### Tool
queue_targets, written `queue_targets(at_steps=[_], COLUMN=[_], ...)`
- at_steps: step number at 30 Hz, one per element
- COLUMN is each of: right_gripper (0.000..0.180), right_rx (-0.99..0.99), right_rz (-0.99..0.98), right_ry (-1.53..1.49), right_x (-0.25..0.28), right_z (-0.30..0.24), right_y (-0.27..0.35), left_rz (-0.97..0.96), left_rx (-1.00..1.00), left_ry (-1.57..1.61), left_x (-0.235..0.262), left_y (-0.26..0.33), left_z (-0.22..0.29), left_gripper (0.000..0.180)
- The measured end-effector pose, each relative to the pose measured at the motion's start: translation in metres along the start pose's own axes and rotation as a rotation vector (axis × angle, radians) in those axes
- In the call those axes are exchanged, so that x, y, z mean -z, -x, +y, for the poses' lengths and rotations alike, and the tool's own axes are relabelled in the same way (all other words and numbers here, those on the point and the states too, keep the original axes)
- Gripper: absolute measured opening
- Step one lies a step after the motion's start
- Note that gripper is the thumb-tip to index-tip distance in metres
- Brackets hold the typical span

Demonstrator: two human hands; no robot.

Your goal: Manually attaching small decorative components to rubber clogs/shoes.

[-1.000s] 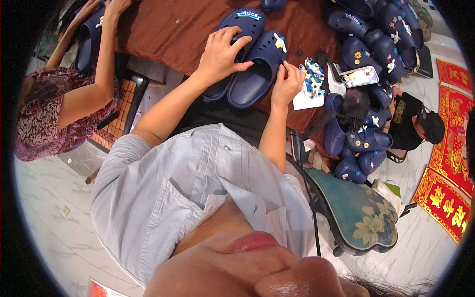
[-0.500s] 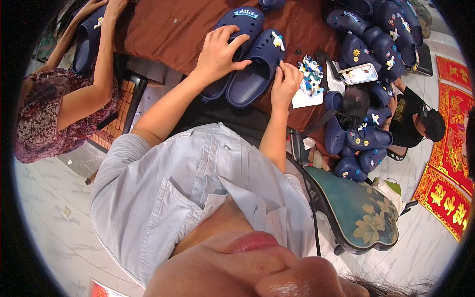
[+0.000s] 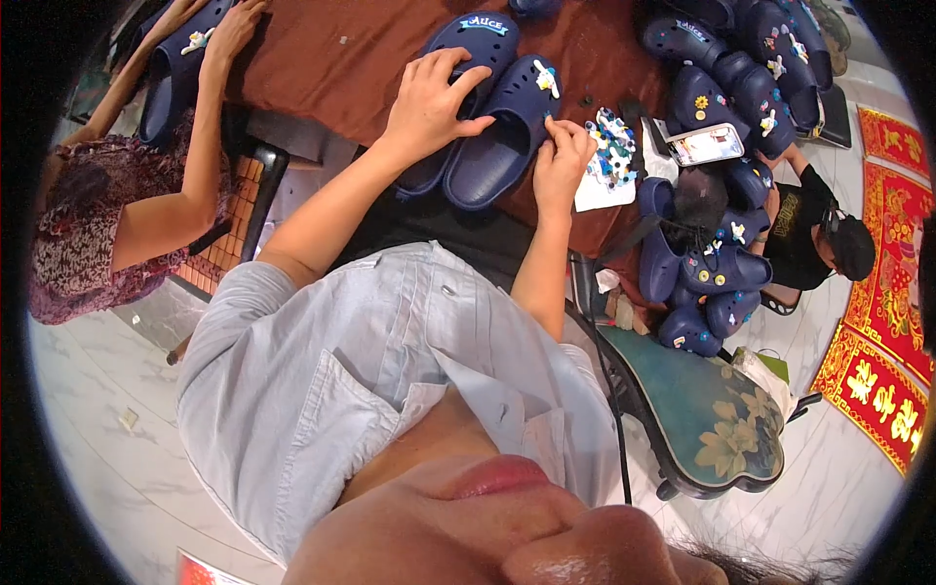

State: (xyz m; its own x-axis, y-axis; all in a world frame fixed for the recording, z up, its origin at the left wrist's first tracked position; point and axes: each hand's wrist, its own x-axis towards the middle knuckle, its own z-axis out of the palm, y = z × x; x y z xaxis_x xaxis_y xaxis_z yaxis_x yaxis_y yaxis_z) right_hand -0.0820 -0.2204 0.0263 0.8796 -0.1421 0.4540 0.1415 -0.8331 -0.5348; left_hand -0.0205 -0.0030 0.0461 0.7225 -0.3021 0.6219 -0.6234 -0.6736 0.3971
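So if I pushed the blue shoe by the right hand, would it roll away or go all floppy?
Probably no rolling: the blue clog is long and sits opening-up, so it would more likely slide. Its thick walls hold their shape, so I'd guess it's springy rather than floppy. The holey top hints it may be fairly light.

A patterned-top co-worker's bare hand [image 3: 230,37] now sits lower, beside a navy clog with a white charm [image 3: 168,93] over brown cloth [image 3: 322,68], while a black-capped co-worker's arm [image 3: 794,159] reaches higher, toward charm-studded navy clogs [image 3: 766,119].
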Motion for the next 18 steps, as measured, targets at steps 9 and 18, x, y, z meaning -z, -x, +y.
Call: queue_targets(at_steps=[9,18], right_gripper=[0.028,0.024], right_rx=[0.059,-0.088], right_rz=[0.011,0.155], right_ry=[0.072,0.181], right_x=[0.002,0.043], right_z=[-0.004,0.04], right_y=[-0.005,0.021], left_rz=[-0.017,-0.01], left_rx=[0.013,0.005], left_ry=[0.002,0.0], left_x=[0.0,-0.001], left_y=[0.0,0.004], left_z=[0.001,-0.001], left_gripper=[0.065,0.066])
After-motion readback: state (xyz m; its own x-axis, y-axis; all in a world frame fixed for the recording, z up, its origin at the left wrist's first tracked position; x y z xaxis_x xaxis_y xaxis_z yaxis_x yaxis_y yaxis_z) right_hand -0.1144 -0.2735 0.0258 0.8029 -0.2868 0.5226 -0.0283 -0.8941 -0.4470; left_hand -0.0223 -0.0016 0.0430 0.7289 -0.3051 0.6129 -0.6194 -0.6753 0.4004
